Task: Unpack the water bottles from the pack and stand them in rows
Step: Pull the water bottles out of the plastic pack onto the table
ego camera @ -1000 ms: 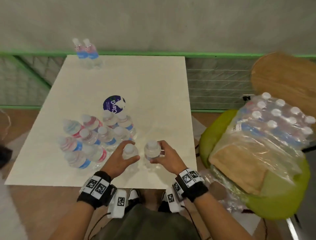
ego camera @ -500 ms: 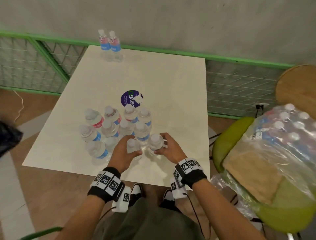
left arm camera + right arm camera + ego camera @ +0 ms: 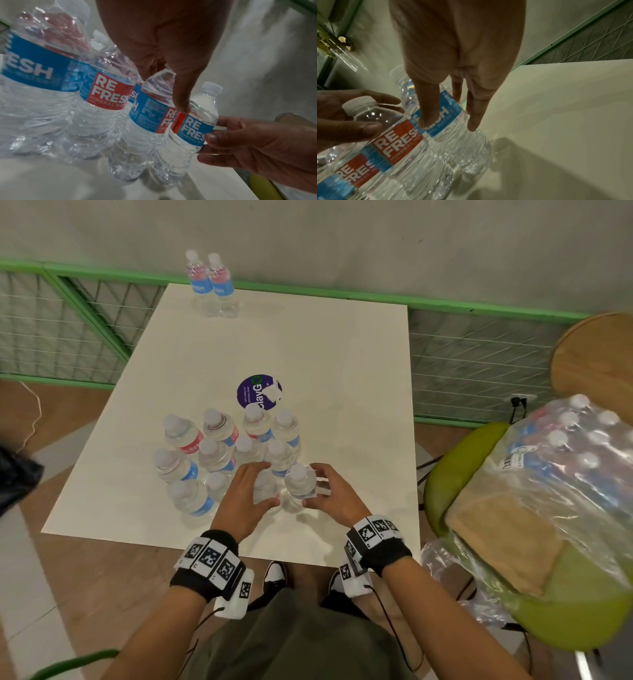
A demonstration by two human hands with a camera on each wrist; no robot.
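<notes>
On the white table [image 3: 342,354], two bottles are gripped, one by the left hand [image 3: 245,501], one by the right hand [image 3: 337,498]; crowded neighbouring bottles [image 3: 191,450] could be toppled if nudged.

Head view: high, looks forward and down over whole table [image 3: 342,364]. Left wrist view: close, low, along left hand [image 3: 163,40] toward right. Right wrist view: close, along right hand [image 3: 458,44] toward left. All three share two front bottles [image 3: 286,487] and both hands.
</notes>
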